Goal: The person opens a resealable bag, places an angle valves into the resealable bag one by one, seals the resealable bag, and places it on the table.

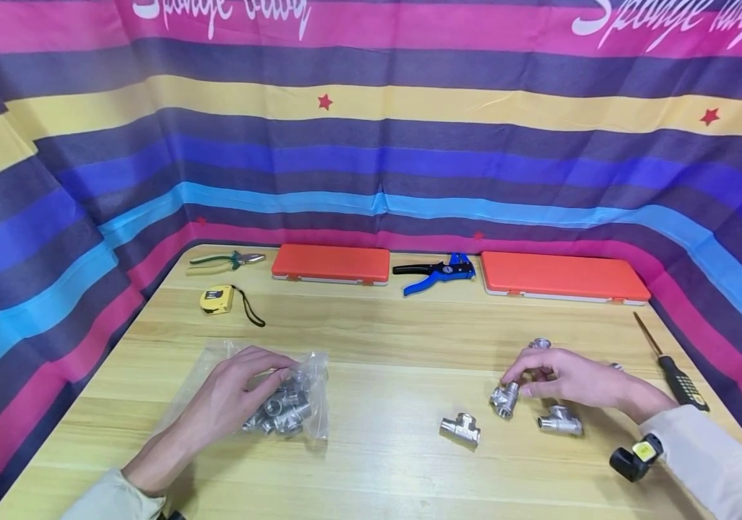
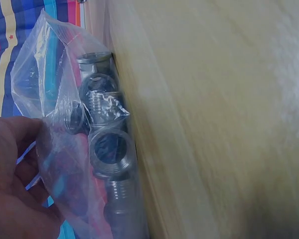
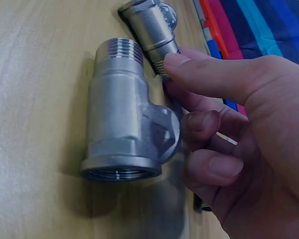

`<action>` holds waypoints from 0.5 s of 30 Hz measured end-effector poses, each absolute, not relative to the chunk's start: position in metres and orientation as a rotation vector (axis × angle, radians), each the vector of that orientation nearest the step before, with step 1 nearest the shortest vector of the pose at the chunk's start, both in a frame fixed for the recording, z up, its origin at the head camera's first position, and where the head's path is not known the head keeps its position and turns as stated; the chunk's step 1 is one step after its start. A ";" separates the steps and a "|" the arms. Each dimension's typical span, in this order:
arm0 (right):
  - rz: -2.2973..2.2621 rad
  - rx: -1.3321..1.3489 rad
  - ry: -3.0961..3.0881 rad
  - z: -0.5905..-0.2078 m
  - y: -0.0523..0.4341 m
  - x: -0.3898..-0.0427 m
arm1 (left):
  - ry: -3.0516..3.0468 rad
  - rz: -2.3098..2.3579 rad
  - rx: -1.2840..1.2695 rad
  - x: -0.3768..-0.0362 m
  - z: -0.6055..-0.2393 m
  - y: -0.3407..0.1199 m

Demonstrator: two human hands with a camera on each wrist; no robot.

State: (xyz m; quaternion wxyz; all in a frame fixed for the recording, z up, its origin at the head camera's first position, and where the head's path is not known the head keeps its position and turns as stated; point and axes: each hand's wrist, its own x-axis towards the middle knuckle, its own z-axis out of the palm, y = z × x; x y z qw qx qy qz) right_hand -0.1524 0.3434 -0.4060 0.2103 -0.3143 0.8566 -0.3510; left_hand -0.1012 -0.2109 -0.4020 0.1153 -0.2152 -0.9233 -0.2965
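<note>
My left hand [image 1: 241, 386] grips the edge of a clear plastic bag [image 2: 50, 99], its fingers curled at the film. Inside the bag, several metal pipe fittings [image 1: 283, 410] lie heaped together, with threaded openings showing. On the right, my right hand [image 1: 559, 375] pinches a silvery tee fitting [image 1: 504, 399] between thumb and fingers. The right wrist view shows the thumb at the threaded end of that tee [image 3: 149, 30]. A second tee fitting [image 3: 117, 109] lies large in front of the fingers there. Two loose tees, one to the left [image 1: 462, 430] and one under the wrist [image 1: 561, 420], rest on the table.
Another fitting [image 1: 539, 343] sits behind my right hand. A screwdriver [image 1: 679, 375] lies at the right edge. Along the back are pliers [image 1: 234, 260], a red case [image 1: 332, 263], a blue wire stripper [image 1: 439, 273] and a longer red case [image 1: 562, 276]. A tape measure [image 1: 217, 299] lies at left.
</note>
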 end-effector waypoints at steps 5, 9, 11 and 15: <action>-1.014 -0.827 2.385 -0.410 0.341 -0.152 | -2.713 -0.872 -0.622 -0.102 -0.402 -0.210; -1.017 -0.815 2.437 -0.412 0.334 -0.154 | -2.722 -0.872 -0.615 -0.102 -0.402 -0.209; -1.011 -0.812 2.466 -0.413 0.329 -0.155 | -2.727 -0.872 -0.610 -0.102 -0.402 -0.209; -1.004 -0.814 2.515 -0.416 0.319 -0.158 | -2.733 -0.880 -0.608 -0.102 -0.402 -0.209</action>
